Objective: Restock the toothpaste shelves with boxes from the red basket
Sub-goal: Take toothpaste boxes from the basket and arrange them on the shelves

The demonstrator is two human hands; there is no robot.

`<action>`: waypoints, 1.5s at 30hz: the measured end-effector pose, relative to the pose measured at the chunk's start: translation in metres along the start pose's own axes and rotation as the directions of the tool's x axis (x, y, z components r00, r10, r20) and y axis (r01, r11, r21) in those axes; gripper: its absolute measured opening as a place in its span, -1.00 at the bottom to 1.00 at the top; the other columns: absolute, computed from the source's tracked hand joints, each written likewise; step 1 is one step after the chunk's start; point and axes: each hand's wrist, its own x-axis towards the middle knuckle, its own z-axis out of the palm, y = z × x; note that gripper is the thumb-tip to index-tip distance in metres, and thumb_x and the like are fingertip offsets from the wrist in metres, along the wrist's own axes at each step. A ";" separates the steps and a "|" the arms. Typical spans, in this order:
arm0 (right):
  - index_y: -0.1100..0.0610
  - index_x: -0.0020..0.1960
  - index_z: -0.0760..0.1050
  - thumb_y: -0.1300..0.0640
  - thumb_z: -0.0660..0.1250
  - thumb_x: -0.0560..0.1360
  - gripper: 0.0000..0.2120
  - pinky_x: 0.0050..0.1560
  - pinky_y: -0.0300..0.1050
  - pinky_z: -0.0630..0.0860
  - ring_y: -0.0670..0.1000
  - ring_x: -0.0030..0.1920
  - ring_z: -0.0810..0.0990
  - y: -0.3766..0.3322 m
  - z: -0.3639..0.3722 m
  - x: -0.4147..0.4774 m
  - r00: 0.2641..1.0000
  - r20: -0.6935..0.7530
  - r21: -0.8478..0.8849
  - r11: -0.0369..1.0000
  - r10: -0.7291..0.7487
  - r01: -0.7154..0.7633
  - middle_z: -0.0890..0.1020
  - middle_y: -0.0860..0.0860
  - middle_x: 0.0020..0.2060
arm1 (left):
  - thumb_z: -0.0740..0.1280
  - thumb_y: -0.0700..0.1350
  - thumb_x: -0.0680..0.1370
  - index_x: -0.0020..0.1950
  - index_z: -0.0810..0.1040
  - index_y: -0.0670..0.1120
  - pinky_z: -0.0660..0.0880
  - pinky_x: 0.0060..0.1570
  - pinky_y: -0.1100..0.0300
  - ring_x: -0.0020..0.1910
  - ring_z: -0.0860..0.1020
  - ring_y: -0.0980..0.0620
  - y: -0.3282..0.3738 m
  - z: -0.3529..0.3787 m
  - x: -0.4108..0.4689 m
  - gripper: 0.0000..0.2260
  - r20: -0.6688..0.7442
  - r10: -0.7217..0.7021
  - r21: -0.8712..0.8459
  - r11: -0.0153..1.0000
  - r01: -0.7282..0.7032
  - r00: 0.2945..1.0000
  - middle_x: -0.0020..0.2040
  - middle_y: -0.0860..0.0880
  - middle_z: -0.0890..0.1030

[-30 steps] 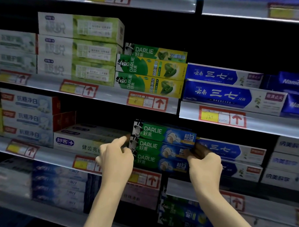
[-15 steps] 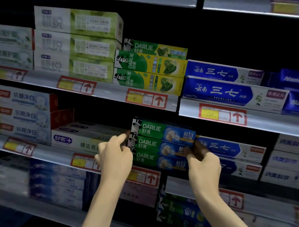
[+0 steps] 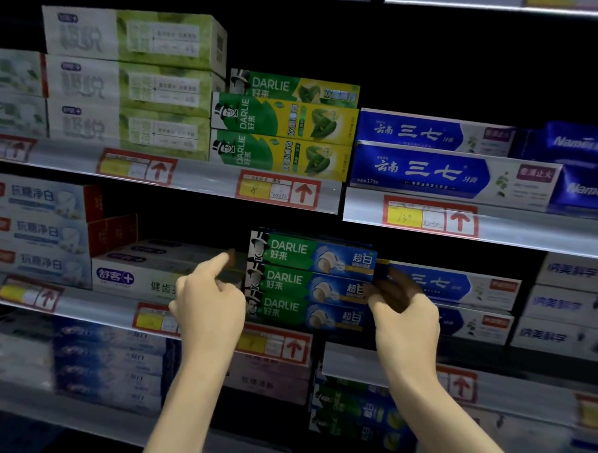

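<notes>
Three green-and-blue DARLIE toothpaste boxes (image 3: 309, 281) lie stacked on the middle shelf (image 3: 81, 306), long faces forward. My left hand (image 3: 208, 304) is at the stack's left end, index finger stretched out just short of the top box and the other fingers folded, holding nothing. My right hand (image 3: 406, 316) is at the stack's right end, its shadowed fingertips touching the ends of the upper boxes. The red basket is out of view.
White boxes (image 3: 134, 277) lie left of the stack and blue-and-white boxes (image 3: 459, 288) right of it. Green-and-yellow DARLIE boxes (image 3: 284, 136) fill the shelf above. Price rails with red arrow tags (image 3: 302, 192) front each shelf. More boxes sit on the lower shelf (image 3: 113, 362).
Both hands stay at the ends of the DARLIE stack. The left index finger has drawn slightly away from the left end. The stack has not shifted on the shelf.
</notes>
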 end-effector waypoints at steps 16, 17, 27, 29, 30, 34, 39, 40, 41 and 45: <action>0.04 0.31 0.59 -0.05 0.48 0.38 -0.48 0.18 -0.02 0.55 0.02 0.13 0.73 -0.027 -0.159 -0.047 0.950 0.207 0.403 0.865 0.232 -0.299 0.75 0.01 0.11 | 0.15 0.00 0.70 0.31 0.66 -0.08 0.42 0.24 -0.04 0.25 0.59 -0.12 0.035 -0.015 -0.116 -0.64 0.560 -0.041 -0.694 0.521 0.496 0.827 0.28 -0.13 0.66; 0.06 0.32 0.58 -0.03 0.46 0.41 -0.51 0.20 -0.01 0.54 0.03 0.14 0.73 -0.027 -0.173 -0.052 0.939 0.230 0.421 0.844 0.254 -0.332 0.75 0.03 0.12 | 0.14 0.01 0.70 0.32 0.66 -0.09 0.41 0.30 -0.07 0.29 0.58 -0.15 0.032 -0.015 -0.127 -0.62 0.591 -0.050 -0.692 0.483 0.537 0.805 0.30 -0.14 0.65; 0.10 0.35 0.58 -0.07 0.44 0.32 -0.38 0.29 0.07 0.60 0.08 0.22 0.69 -0.002 -0.276 -0.093 0.864 0.328 0.421 0.760 0.381 -0.495 0.70 0.10 0.21 | 0.14 0.05 0.68 0.31 0.65 -0.15 0.40 0.37 -0.15 0.34 0.57 -0.21 -0.002 0.014 -0.218 -0.58 0.701 -0.154 -0.614 0.367 0.699 0.696 0.35 -0.20 0.60; 0.10 0.35 0.58 -0.04 0.46 0.38 -0.44 0.29 0.04 0.60 0.07 0.23 0.68 0.003 -0.287 -0.095 0.866 0.339 0.411 0.770 0.368 -0.488 0.70 0.10 0.22 | 0.15 0.05 0.68 0.33 0.64 -0.15 0.43 0.38 -0.18 0.35 0.56 -0.22 -0.001 0.023 -0.225 -0.58 0.717 -0.151 -0.592 0.385 0.708 0.681 0.36 -0.20 0.60; 0.10 0.35 0.58 -0.02 0.49 0.41 -0.46 0.30 0.05 0.58 0.07 0.24 0.68 0.007 -0.292 -0.096 0.866 0.345 0.404 0.775 0.362 -0.485 0.70 0.11 0.23 | 0.15 0.06 0.68 0.33 0.64 -0.14 0.46 0.39 -0.20 0.35 0.56 -0.22 -0.002 0.027 -0.229 -0.58 0.725 -0.150 -0.577 0.401 0.712 0.672 0.36 -0.20 0.60; 0.12 0.34 0.58 0.05 0.46 0.49 -0.56 0.28 0.03 0.51 0.09 0.25 0.67 0.027 -0.306 -0.098 0.854 0.345 0.407 0.758 0.390 -0.510 0.69 0.14 0.24 | 0.14 0.07 0.68 0.37 0.61 -0.13 0.54 0.29 -0.11 0.34 0.58 -0.19 -0.009 0.044 -0.239 -0.57 0.767 -0.144 -0.520 0.434 0.736 0.626 0.35 -0.17 0.61; 0.12 0.40 0.52 0.06 0.45 0.49 -0.50 0.29 0.00 0.51 0.09 0.26 0.67 0.057 -0.318 -0.103 0.810 0.384 0.339 0.749 0.442 -0.569 0.69 0.11 0.23 | 0.12 0.09 0.67 0.40 0.57 -0.13 0.45 0.23 0.04 0.16 0.60 -0.09 -0.015 0.063 -0.248 -0.54 0.827 -0.127 -0.464 0.397 0.792 0.548 0.18 -0.10 0.62; 0.12 0.39 0.53 0.06 0.44 0.48 -0.51 0.29 0.00 0.51 0.09 0.25 0.67 0.062 -0.320 -0.104 0.806 0.383 0.319 0.754 0.452 -0.575 0.70 0.11 0.22 | 0.12 0.09 0.66 0.39 0.58 -0.13 0.43 0.23 0.05 0.13 0.59 -0.07 -0.016 0.067 -0.250 -0.55 0.838 -0.132 -0.446 0.396 0.803 0.530 0.17 -0.09 0.62; 0.12 0.38 0.54 0.06 0.44 0.47 -0.51 0.30 -0.01 0.51 0.08 0.24 0.68 0.067 -0.322 -0.104 0.802 0.379 0.294 0.762 0.461 -0.577 0.70 0.11 0.21 | 0.14 0.08 0.65 0.38 0.58 -0.12 0.43 0.23 0.07 0.12 0.59 -0.06 -0.017 0.071 -0.252 -0.56 0.848 -0.142 -0.423 0.399 0.814 0.510 0.16 -0.08 0.62; 0.09 0.32 0.58 0.03 0.43 0.42 -0.53 0.23 -0.07 0.54 0.07 0.20 0.70 0.077 -0.329 -0.105 0.805 0.353 0.222 0.793 0.477 -0.568 0.73 0.09 0.15 | 0.17 0.02 0.62 0.26 0.65 -0.13 0.44 0.08 0.14 -0.02 0.60 0.00 -0.028 0.094 -0.272 -0.62 0.869 -0.270 -0.257 0.472 0.844 0.416 0.03 -0.06 0.65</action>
